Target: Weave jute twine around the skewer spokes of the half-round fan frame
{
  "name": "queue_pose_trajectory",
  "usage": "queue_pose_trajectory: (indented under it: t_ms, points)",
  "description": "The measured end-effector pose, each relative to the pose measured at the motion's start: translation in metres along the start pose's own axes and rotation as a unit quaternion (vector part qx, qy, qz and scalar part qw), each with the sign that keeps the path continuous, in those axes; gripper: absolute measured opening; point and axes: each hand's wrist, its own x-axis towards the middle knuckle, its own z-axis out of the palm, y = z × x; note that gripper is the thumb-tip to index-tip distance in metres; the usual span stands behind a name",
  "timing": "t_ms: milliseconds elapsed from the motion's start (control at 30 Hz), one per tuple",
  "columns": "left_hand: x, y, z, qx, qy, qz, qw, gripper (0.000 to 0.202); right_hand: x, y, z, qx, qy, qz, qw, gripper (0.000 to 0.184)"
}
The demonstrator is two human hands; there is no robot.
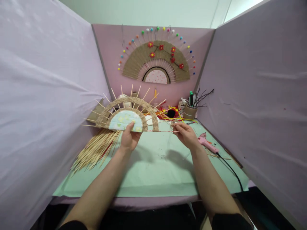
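Grips the fan (124,116) by its lower edge in the left hand (129,137), with thumb pressed over the front. Spreads mostly toward 11 o'clock from there, and toward 9 o'clock from the right hand (187,134), pinched closed on the end of a reddish stick (165,131). Cannot see the left fingers behind, nor clearly make out the right fingertips. Shows pale blue floral cloth (117,121), twine bands (155,126) and thin spokes (131,90).

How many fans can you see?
2: the upper fan on the pink back wall and the lower fan in the left hand.
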Motion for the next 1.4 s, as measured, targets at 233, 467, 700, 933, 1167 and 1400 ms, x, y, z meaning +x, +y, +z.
queue_pose_trajectory:
  t_ms: [233,467,700,933,1167,1400]
  points:
    - [0.004,-0.033,-0.01,0.009,0.032,-0.03,0.999,0.034,-0.015,0.02,0.025,-0.091,-0.112,0.056,0.988,0.026]
    - [0.005,-0.031,-0.022,0.035,-0.04,-0.037,0.998,0.053,-0.02,0.027,0.029,-0.157,-0.134,0.045,0.978,0.03]
    - [0.0,-0.039,-0.025,0.051,-0.063,-0.069,0.994,0.047,-0.024,0.033,0.038,-0.246,-0.167,-0.007,0.955,0.029]
    - [0.001,-0.04,-0.027,0.117,-0.042,-0.034,0.992,0.049,-0.021,0.03,0.03,-0.331,-0.111,-0.094,0.932,0.023]
    - [0.001,-0.04,-0.027,0.141,-0.045,-0.061,0.987,0.048,-0.014,0.024,0.017,-0.342,-0.037,-0.115,0.932,0.024]
    - [0.003,-0.034,-0.029,0.104,-0.024,-0.154,0.982,0.033,-0.012,0.015,-0.001,-0.255,-0.065,0.041,0.964,0.028]
